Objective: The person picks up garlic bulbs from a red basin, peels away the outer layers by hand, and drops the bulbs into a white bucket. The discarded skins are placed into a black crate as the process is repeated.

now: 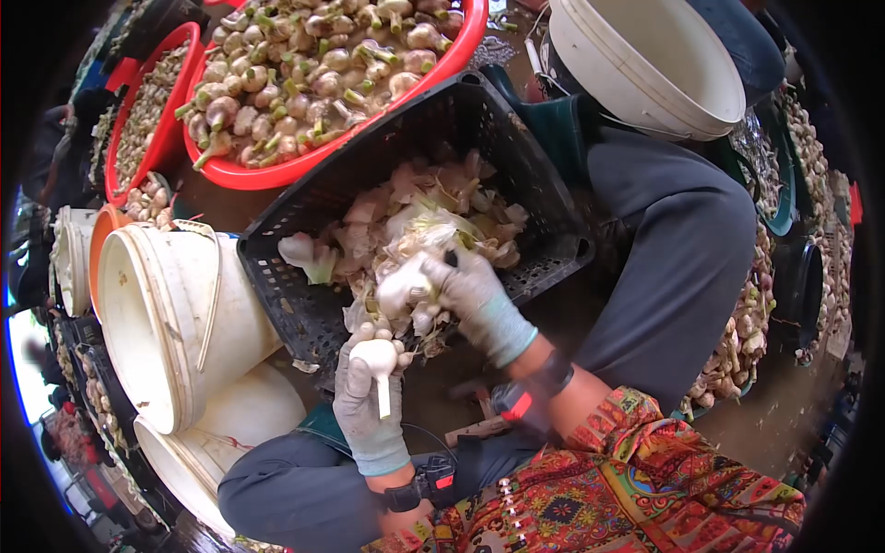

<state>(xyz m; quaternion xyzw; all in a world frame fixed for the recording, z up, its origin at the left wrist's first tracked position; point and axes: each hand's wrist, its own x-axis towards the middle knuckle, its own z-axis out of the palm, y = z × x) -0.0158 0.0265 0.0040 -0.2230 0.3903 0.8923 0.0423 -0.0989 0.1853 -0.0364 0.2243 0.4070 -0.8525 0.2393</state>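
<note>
My left hand (361, 396), in a grey-white work glove, is closed around a white garlic bulb (376, 354) whose cut stem points down toward me. Just in front of it, my gloved right hand (475, 300) has its fingers curled in over the near part of the crate. Against those fingers is a pale, blurred piece of garlic (404, 288); whether it is a bulb or loose skin I cannot make out. Beneath and beyond both hands, papery garlic skins (415, 207) are heaped in a black plastic crate (304, 198). A dark spot shows by the right fingertips.
A red tub (475, 41) of unpeeled garlic bulbs stands behind the crate, with another red tub (189, 51) farther left. White buckets (221, 304) are at my left. One white bucket (645, 69) is beyond my bent knee (687, 212). Garlic piles (737, 355) line the right.
</note>
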